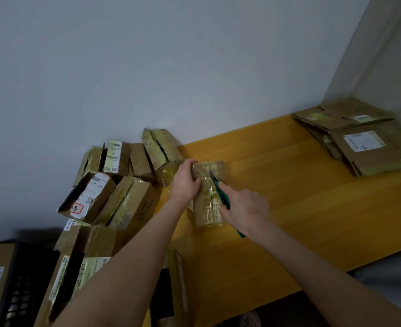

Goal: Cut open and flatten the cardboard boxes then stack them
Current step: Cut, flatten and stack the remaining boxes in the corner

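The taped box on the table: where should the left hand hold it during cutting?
Hold the box at its far end from its left side, as the left hand does: the knife in the right hand works from the right.

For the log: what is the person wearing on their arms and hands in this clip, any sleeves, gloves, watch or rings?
Nothing that shows. Both forearms are bare from the bottom edge of the head view up to the wrists, with no sleeve in view. The left hand and right hand have no gloves. No watch, bracelet or ring is visible on either one, though the fingers are partly hidden.
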{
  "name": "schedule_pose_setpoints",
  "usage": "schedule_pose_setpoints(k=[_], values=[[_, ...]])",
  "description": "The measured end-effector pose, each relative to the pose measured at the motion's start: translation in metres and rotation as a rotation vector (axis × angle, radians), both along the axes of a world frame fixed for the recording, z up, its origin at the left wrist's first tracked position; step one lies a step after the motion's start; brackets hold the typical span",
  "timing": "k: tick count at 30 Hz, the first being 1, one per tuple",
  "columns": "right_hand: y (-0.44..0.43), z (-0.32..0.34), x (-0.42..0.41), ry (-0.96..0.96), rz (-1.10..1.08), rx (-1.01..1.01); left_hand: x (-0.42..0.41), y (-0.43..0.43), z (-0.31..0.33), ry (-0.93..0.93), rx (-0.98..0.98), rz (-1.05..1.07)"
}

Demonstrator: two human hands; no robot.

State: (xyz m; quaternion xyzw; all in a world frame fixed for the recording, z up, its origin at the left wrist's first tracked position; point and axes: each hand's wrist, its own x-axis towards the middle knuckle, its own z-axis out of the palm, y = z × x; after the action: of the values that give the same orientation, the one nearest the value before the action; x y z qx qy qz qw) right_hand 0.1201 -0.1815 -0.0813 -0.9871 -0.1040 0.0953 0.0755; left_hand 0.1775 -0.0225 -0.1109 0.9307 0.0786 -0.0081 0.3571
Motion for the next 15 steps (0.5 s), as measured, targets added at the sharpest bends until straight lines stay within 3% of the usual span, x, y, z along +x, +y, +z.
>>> schedule_pose_setpoints(k=[10, 15], values=[[0.005, -0.005, -0.009, 0.063, 0.035, -0.028, -0.003, -0.017, -0.004, -0.069, 0.074, -0.018], [-0.002, -0.012, -0.017, 0.128, 0.044, -0.021, 0.001, -0.012, -0.004, -0.032, 0.066, 0.116]])
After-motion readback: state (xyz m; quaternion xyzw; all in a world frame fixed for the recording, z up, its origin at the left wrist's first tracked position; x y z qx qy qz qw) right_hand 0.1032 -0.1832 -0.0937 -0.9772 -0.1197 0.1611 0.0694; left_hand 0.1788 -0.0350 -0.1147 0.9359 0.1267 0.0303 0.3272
